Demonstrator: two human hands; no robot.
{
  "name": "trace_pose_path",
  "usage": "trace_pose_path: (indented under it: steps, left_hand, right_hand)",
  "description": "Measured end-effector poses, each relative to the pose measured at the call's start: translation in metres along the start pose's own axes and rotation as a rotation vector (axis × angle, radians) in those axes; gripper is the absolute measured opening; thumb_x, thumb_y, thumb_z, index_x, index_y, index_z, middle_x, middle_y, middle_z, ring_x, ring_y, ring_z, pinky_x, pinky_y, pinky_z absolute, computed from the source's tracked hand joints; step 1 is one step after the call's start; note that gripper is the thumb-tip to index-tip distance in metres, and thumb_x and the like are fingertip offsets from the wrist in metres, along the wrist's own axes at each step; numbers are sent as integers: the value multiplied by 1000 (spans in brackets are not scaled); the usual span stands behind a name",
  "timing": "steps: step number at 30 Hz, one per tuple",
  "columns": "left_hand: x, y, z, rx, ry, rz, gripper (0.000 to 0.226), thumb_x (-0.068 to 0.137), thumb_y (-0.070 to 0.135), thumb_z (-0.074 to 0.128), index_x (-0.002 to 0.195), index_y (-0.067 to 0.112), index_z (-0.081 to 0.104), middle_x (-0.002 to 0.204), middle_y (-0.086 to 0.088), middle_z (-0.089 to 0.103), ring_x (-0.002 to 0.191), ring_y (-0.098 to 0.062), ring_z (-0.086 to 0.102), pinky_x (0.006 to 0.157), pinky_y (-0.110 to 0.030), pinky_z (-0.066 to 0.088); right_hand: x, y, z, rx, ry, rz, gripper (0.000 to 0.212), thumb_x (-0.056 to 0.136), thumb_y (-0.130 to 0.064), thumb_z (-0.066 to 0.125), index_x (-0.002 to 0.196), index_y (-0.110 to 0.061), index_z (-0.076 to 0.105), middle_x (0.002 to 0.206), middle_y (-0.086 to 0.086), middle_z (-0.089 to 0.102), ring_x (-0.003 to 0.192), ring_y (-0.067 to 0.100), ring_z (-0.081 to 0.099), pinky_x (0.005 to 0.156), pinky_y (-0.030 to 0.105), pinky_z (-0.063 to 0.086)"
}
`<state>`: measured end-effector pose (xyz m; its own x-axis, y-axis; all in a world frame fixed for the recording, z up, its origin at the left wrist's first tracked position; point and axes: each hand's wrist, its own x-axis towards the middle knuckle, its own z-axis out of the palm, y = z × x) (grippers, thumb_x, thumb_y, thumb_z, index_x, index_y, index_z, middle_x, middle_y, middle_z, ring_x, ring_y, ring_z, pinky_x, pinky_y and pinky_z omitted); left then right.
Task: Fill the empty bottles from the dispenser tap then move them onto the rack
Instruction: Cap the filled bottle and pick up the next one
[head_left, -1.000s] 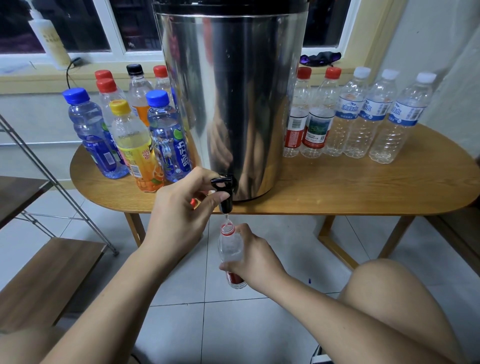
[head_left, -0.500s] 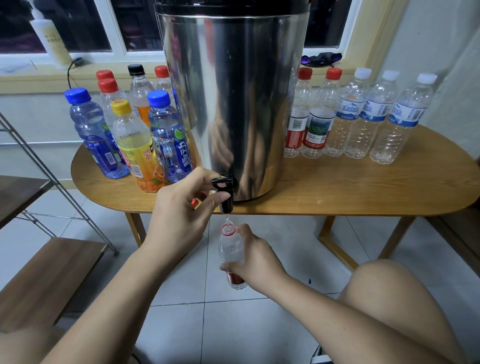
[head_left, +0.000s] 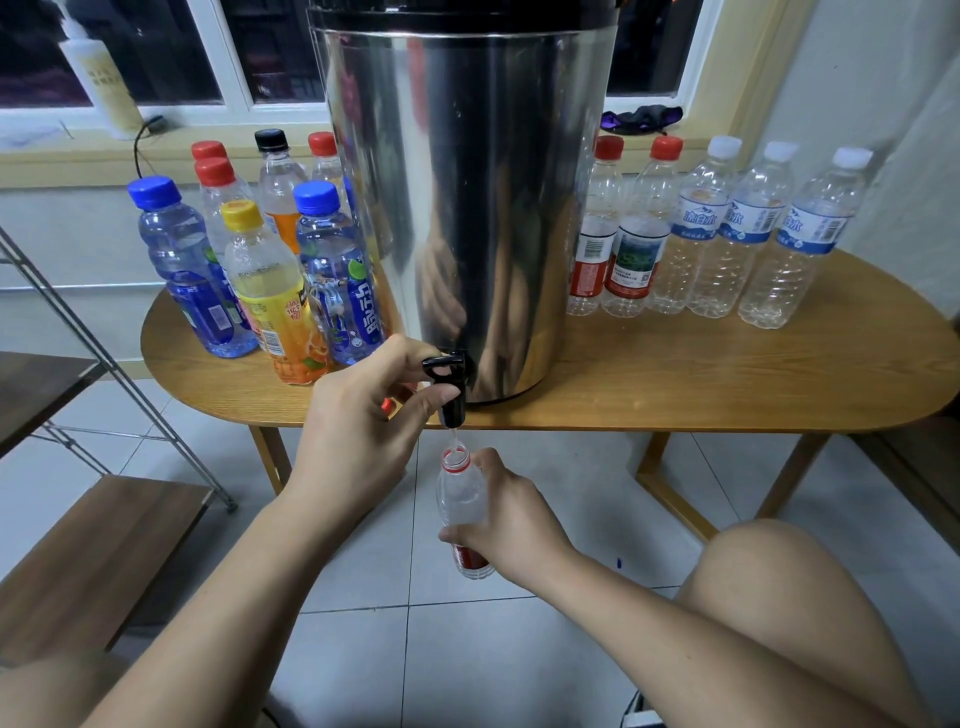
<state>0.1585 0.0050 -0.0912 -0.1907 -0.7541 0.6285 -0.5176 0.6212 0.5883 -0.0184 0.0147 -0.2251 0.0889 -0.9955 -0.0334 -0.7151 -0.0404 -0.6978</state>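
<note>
Spillage looms if my right hand (head_left: 511, 525), gripping the bottle (head_left: 462, 504) at centre frame, drifts from the tap (head_left: 449, 384) my left hand (head_left: 358, 421) pinches.

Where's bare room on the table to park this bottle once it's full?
Free: the oval wooden table, front right, between the steel dispenser drum and the table's right end, ahead of the clear-bottle row. Left of the drum, the coloured-cap bottles crowd nearly to the edge. The brown rack shelf lower left shows bare board.
</note>
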Motion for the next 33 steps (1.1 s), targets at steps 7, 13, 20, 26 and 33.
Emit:
trace_pose_path:
  steps: [7, 13, 20, 26, 33]
  left_hand:
    - [0, 0, 0, -8, 3, 3, 19, 95, 14, 82, 107, 21, 70, 96, 23, 74, 87, -6, 69, 76, -14, 49]
    - [0, -1, 1, -15, -2, 5, 20, 95, 13, 82, 108, 22, 70, 96, 22, 73, 88, -11, 70, 77, -19, 52]
    - [0, 2, 0, -13, 1, 21, 29, 94, 12, 82, 107, 32, 66, 95, 27, 71, 86, -4, 68, 76, -12, 47]
    - [0, 2, -1, -1, 1, 22, 26, 95, 13, 82, 108, 30, 67, 100, 24, 72, 87, -3, 68, 77, -11, 47]
    - [0, 5, -1, 12, 7, 18, 32, 94, 12, 82, 107, 34, 63, 96, 27, 71, 88, -2, 68, 77, -10, 46]
  right_hand:
    - [1, 1, 1, 8, 1, -1, 69, 72, -46, 92, 114, -39, 37, 115, -7, 69, 102, 25, 67, 80, 37, 56]
    - [1, 2, 2, 8, -2, 8, 71, 72, -47, 92, 117, -37, 38, 116, -7, 70, 101, 25, 67, 80, 37, 57]
    - [1, 2, 2, 10, -2, 4, 71, 73, -46, 93, 118, -38, 38, 117, -7, 70, 102, 25, 66, 75, 34, 50]
    - [1, 3, 2, 15, -9, 7, 70, 72, -48, 92, 114, -42, 36, 112, -11, 67, 99, 23, 65, 73, 34, 48]
    - [1, 3, 2, 3, -10, 3, 71, 73, -48, 92, 114, -42, 35, 105, -14, 61, 95, 21, 63, 72, 33, 46]
